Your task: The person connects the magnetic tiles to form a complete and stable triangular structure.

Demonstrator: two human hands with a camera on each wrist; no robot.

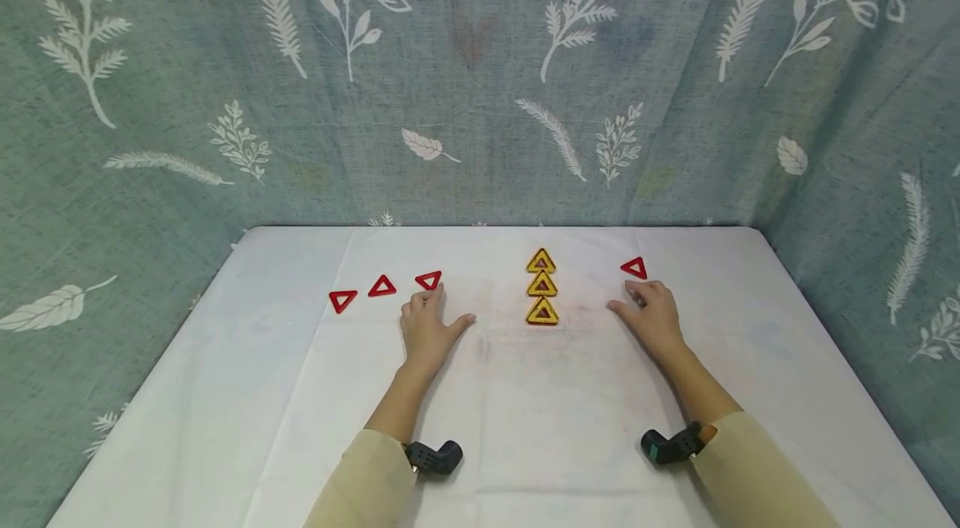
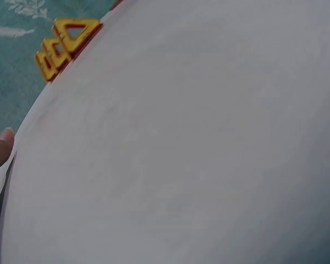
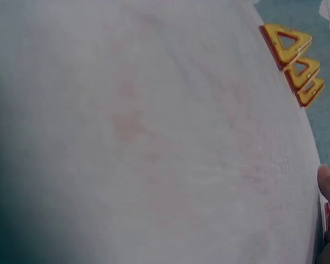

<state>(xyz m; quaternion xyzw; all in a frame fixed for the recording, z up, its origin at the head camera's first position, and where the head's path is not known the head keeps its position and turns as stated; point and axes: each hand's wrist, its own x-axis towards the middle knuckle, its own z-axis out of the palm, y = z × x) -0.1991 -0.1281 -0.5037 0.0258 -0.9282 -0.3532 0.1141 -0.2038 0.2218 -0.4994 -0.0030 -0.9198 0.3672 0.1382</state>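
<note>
My left hand (image 1: 431,334) reaches over the white table with thumb spread wide, its fingertips at the near edge of a red triangle frame (image 1: 428,276); whether they touch it I cannot tell. On the other side, my right hand (image 1: 652,318) lies with loosely bent fingers just short of another red triangle frame (image 1: 643,268). Between the hands, three yellow triangle frames (image 1: 542,321) form a column, points facing away. The wrist views show a red layer beneath these yellow triangles (image 2: 77,44) (image 3: 289,52). Only a thumb (image 3: 329,184) of each hand shows clearly there.
Two more red triangles lie left of my left hand, one pointing away (image 1: 382,293) and one pointing toward me (image 1: 342,293). A white cloth covers the table (image 1: 540,411). A leaf-patterned curtain (image 1: 480,95) rises behind the far edge and along both sides.
</note>
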